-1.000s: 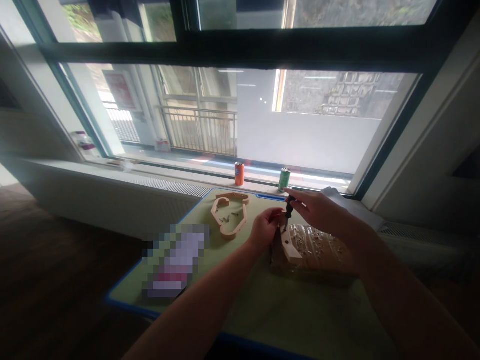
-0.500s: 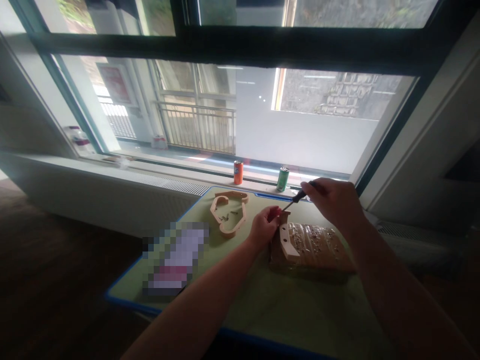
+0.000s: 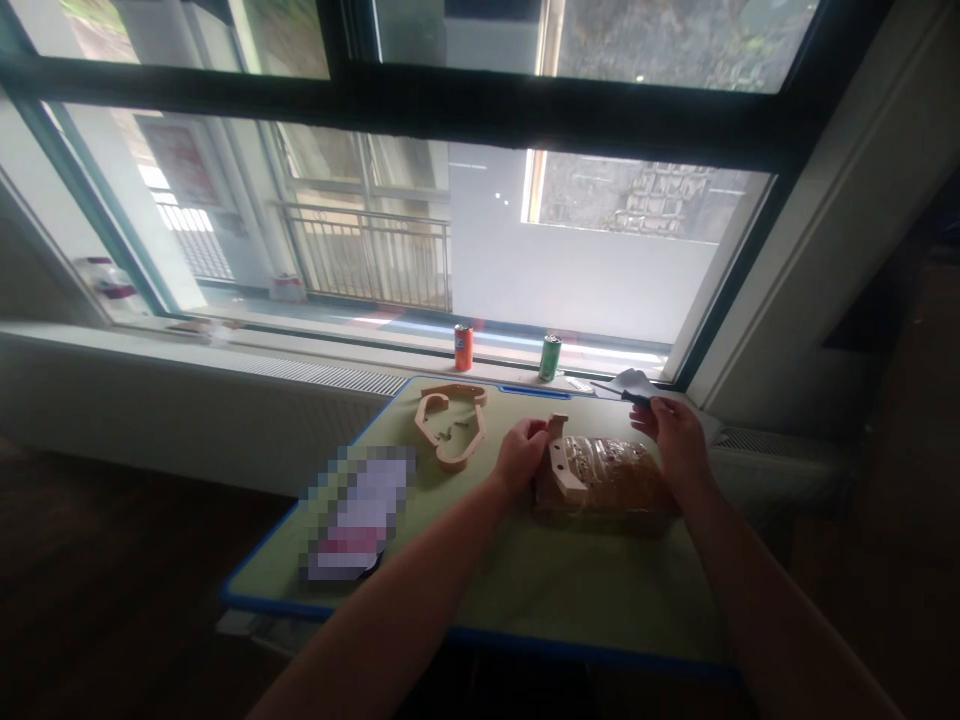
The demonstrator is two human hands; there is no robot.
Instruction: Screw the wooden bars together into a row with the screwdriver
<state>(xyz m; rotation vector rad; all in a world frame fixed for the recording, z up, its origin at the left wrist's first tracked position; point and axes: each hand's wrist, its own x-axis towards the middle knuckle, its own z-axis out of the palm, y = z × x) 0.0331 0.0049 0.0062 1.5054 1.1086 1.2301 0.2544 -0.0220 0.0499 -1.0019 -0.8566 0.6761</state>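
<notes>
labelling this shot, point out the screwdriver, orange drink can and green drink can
Screwdriver [image 3: 633,398], head view, dark handle
Orange drink can [image 3: 463,349], head view, side
Green drink can [image 3: 550,359], head view, side

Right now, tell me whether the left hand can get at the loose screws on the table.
Probably yes: the left hand is close, and although curved wooden pieces lie around the screws, nothing visible covers them from above.

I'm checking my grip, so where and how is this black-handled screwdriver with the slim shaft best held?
I'd likely take the screwdriver by its thick black handle, from the right: the slim shaft points left, and the right hand holds the handle's rear end.
</notes>
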